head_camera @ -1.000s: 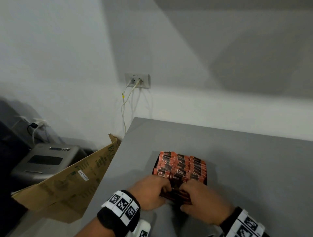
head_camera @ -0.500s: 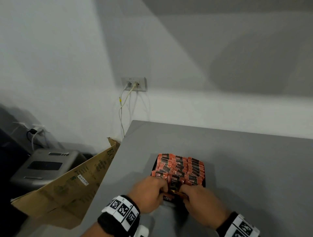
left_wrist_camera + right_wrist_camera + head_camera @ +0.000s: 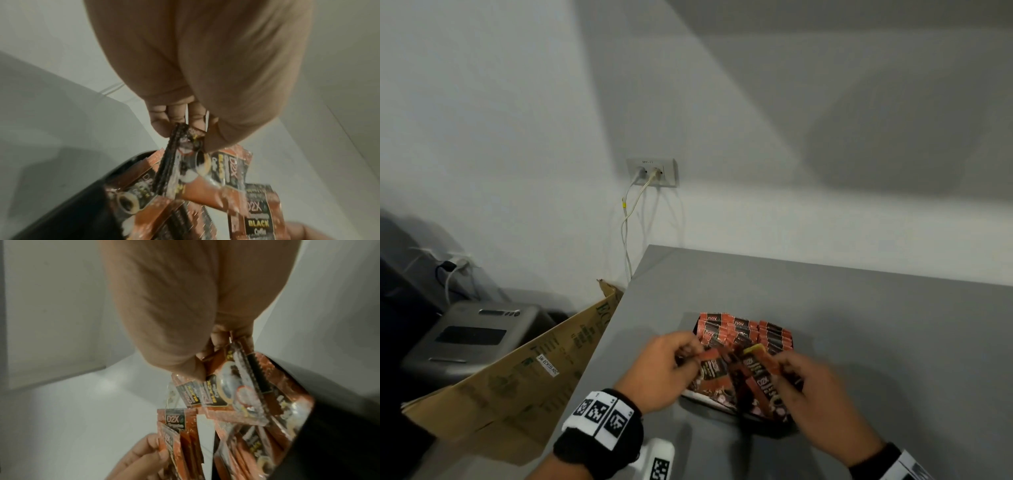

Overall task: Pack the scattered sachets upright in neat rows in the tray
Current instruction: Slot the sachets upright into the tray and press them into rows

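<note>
Table: the grey table (image 3: 859, 308) is big, with lots of bare room to the right of the tray and behind it.
Box: a brown cardboard box (image 3: 517, 377) leans by the table's left edge.
Tray: the black tray (image 3: 774, 423) sits near the front of the table.
Rows: packed sachets (image 3: 743, 330) stand up in rows at the back of the tray.
Left hand: the left hand (image 3: 664, 370) pinches a few loose sachets (image 3: 714, 368) at their tops.
Right hand: the right hand (image 3: 822, 394) pinches a bunch of sachets (image 3: 756, 373) tipped to the left.
Wrist views: they show "D2X" and "BLACK" on the packs, which the head view blurs.
</note>
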### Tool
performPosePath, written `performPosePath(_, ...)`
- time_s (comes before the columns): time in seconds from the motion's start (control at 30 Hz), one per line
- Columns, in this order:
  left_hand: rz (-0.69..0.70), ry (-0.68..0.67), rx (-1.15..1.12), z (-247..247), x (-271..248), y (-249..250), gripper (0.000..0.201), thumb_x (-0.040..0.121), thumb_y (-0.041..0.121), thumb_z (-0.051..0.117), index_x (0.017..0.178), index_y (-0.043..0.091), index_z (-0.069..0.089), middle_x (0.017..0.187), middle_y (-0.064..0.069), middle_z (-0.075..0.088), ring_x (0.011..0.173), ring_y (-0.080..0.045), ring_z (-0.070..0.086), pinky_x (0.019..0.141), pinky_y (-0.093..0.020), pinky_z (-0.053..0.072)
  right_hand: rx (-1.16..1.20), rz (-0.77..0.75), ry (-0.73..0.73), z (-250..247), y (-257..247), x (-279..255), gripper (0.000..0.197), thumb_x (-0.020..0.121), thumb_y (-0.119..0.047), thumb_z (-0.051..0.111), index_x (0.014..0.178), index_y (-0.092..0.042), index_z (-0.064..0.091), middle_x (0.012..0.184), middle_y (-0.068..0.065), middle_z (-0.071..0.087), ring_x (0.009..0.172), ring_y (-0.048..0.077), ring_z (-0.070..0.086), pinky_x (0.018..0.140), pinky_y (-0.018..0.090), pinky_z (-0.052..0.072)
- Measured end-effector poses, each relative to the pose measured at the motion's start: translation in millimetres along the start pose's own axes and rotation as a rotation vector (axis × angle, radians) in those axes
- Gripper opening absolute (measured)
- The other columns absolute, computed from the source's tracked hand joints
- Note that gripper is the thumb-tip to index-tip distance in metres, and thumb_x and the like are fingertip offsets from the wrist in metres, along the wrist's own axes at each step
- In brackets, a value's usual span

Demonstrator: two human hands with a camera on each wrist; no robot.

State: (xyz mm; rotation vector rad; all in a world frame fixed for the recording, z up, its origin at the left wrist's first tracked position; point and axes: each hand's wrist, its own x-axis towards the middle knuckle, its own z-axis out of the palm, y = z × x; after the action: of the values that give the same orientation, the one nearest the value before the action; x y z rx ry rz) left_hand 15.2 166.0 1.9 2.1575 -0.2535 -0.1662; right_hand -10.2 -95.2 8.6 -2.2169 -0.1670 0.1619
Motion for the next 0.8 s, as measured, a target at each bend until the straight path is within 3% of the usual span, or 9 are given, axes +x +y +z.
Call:
performPosePath(0.07,-0.073,0.134,-0.172,-2.1,4.5,1.5,0.015,0.092,0.002,0.063,0.085,0.015,0.068,0.080,-0.004,0.072,0.073,-0.018,0.068,0.070,-0.028,0.056,0.197,0.050,0.082,-6.0,-5.5,0.3,0.023,0.097,-0.010,0.063,0.095,-0.031,0.071,0.086,-0.019,0.075,0.078,-0.002,0.070,0.067,0.020,0.055)
performPosePath(0.17,-0.221,0.316,-0.408,5.6,12.5,8.0,0.008,0.093,0.001,0.062,0.089,0.007,0.065,0.078,-0.006,0.071,0.067,-0.015,0.067,0.065,-0.029,0.055,0.536,0.120,0.203,-9.7,-17.4,2.9,0.022,0.095,-0.002,0.062,0.099,-0.020,0.074,0.090,-0.003,0.079,0.083,0.016,0.076,0.076,0.037,0.059)
performPosePath(0.27,-0.305,0.328,-0.727,21.8,17.7,27.6,0.007,0.095,-0.002,0.058,0.093,0.004,0.062,0.082,-0.014,0.071,0.064,-0.016,0.067,0.057,-0.029,0.054,0.805,0.193,0.186,-3.0,-33.3,9.0,0.019,0.093,0.003,0.060,0.102,-0.007,0.072,0.095,0.011,0.078,0.085,0.027,0.075,0.074,0.037,0.057)
performPosePath(0.33,-0.290,0.286,-0.879,31.4,21.4,43.0,0.008,0.095,-0.001,0.058,0.102,0.001,0.061,0.094,-0.024,0.071,0.075,-0.025,0.069,0.067,-0.036,0.057,0.852,0.194,0.186,4.8,-40.1,14.2,0.017,0.094,0.002,0.060,0.104,-0.004,0.072,0.097,0.014,0.077,0.088,0.030,0.075,0.079,0.041,0.057)
performPosePath(0.4,-0.266,0.226,-1.029,37.9,25.1,55.8,0.020,0.094,-0.001,0.056,0.113,-0.002,0.059,0.103,-0.026,0.071,0.084,-0.030,0.070,0.077,-0.042,0.057,0.828,0.171,0.207,9.5,-44.3,19.7,0.016,0.094,0.001,0.061,0.103,-0.005,0.072,0.096,0.012,0.078,0.090,0.030,0.074,0.082,0.041,0.057)
performPosePath(0.47,-0.270,0.135,-1.203,40.8,28.2,63.6,0.033,0.086,0.000,0.051,0.118,-0.005,0.058,0.103,-0.026,0.068,0.088,-0.032,0.067,0.079,-0.041,0.055,0.819,0.172,0.233,10.0,-48.9,24.5,0.014,0.093,0.000,0.063,0.100,-0.007,0.073,0.093,0.009,0.078,0.088,0.026,0.074,0.075,0.034,0.058)
performPosePath(0.57,-0.314,-0.044,-1.374,44.8,30.5,69.0,0.043,0.084,0.019,0.052,0.117,-0.005,0.064,0.106,-0.026,0.066,0.094,-0.033,0.067,0.083,-0.039,0.055,0.773,0.157,0.225,8.6,-56.7,26.0,0.014,0.094,-0.003,0.064,0.096,-0.010,0.075,0.089,0.005,0.079,0.084,0.022,0.075,0.069,0.027,0.057)
performPosePath(0.67,-0.336,-0.164,-1.449,48.1,34.3,68.6,0.053,0.083,0.029,0.066,0.123,-0.004,0.062,0.115,-0.027,0.063,0.105,-0.037,0.064,0.095,-0.044,0.049,0.569,0.070,0.233,7.3,-55.4,27.9,0.016,0.094,-0.011,0.066,0.096,-0.021,0.078,0.088,-0.004,0.079,0.085,0.016,0.075,0.074,0.028,0.059)
performPosePath(0.8,-0.326,-0.178,-1.384,49.6,39.1,67.7,0.071,0.075,0.020,0.074,0.133,-0.014,0.051,0.128,-0.032,0.055,0.114,-0.041,0.059,0.100,-0.047,0.046,0.121,-0.059,0.328,1.6,-44.4,38.1,0.028,0.088,-0.027,0.073,0.114,-0.035,0.072,0.108,-0.017,0.065,0.099,-0.004,0.059,0.092,0.032,0.053)
